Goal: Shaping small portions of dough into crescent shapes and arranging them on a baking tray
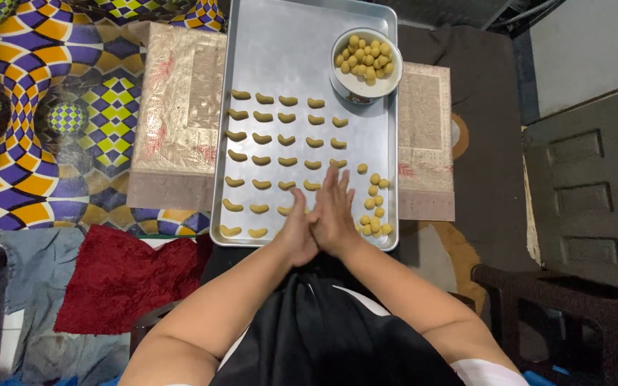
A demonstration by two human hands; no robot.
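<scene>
Now both hands pressed palm to palm over the near edge of the metal baking tray, left hand against right hand; whatever lies between them is hidden. Crescent dough pieces line the tray's left half; dough balls cluster at its right edge; white bowl of balls at its far right corner.

A baking tray lies lengthwise away from the person on a mat that shows at its left and right sides, with a bowl of dough balls standing in its far right corner. Rows of crescent dough pieces fill the tray's left and middle, and loose dough balls sit along its near right edge. The left hand and right hand are pressed together over the near edge, between crescents and loose balls, and a cloth lies on the floor to the near left of the tray.
</scene>
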